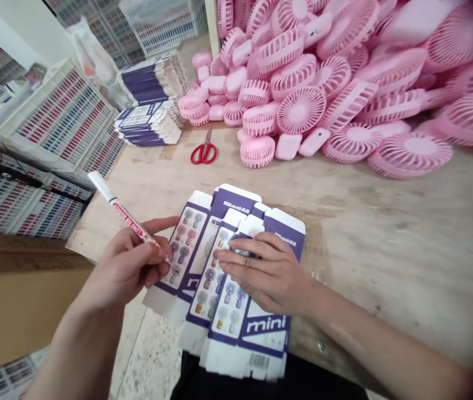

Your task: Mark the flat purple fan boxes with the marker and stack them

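Observation:
Several flattened purple and white boxes (261,328) with small fan pictures lie overlapped at the wooden table's front edge. In my left hand (136,255) is a white marker (130,220) with red lettering, held in a pinch. Its thin tip touches or hovers just over a fan picture on the leftmost box (192,222); which of the two I cannot tell. My right hand (267,269) lies flat across the boxes further right, fingers stretched out and pointing left, partly covering their pictures.
Red-handled scissors (204,153) lie beyond the boxes on the table (370,222). Pink fans (302,110) are heaped at the back right. Stacked folded boxes (149,122) stand at the back left. White crates (59,119) and a cardboard box (24,311) are on the left.

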`<action>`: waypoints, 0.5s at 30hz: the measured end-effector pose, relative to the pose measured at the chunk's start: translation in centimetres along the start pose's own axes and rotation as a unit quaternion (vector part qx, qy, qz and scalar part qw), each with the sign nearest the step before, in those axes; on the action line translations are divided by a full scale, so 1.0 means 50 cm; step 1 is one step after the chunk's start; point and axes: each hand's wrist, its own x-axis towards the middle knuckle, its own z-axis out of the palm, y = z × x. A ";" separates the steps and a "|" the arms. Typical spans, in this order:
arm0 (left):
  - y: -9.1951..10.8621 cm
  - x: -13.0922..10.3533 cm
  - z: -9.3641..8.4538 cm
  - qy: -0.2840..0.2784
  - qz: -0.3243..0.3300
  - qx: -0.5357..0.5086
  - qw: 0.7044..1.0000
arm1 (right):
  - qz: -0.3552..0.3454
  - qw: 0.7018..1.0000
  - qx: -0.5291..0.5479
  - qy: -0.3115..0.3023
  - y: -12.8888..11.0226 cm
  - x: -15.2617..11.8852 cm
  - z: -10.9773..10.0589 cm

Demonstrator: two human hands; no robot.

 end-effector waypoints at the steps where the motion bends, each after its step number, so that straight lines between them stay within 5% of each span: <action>1: -0.001 -0.005 0.008 -0.023 -0.003 -0.011 1.000 | -0.001 1.000 -0.006 0.002 0.000 0.000 0.000; 3: -0.013 -0.012 0.028 -0.090 -0.025 -0.017 0.995 | 0.002 1.000 -0.011 0.001 0.000 -0.001 0.000; 5: -0.032 -0.012 0.046 -0.087 -0.003 -0.001 0.996 | 0.009 1.000 -0.007 -0.007 0.001 -0.001 0.000; 7: -0.050 -0.005 0.057 0.049 0.092 0.020 0.994 | 0.012 1.000 0.006 -0.019 0.003 -0.001 0.000; 10: -0.071 0.007 0.061 0.272 0.211 0.068 0.937 | 0.014 0.999 0.032 -0.036 0.007 -0.002 0.000; 15: -0.087 0.014 0.060 0.331 0.222 0.154 0.904 | 0.021 0.998 0.050 -0.043 0.012 0.000 -0.002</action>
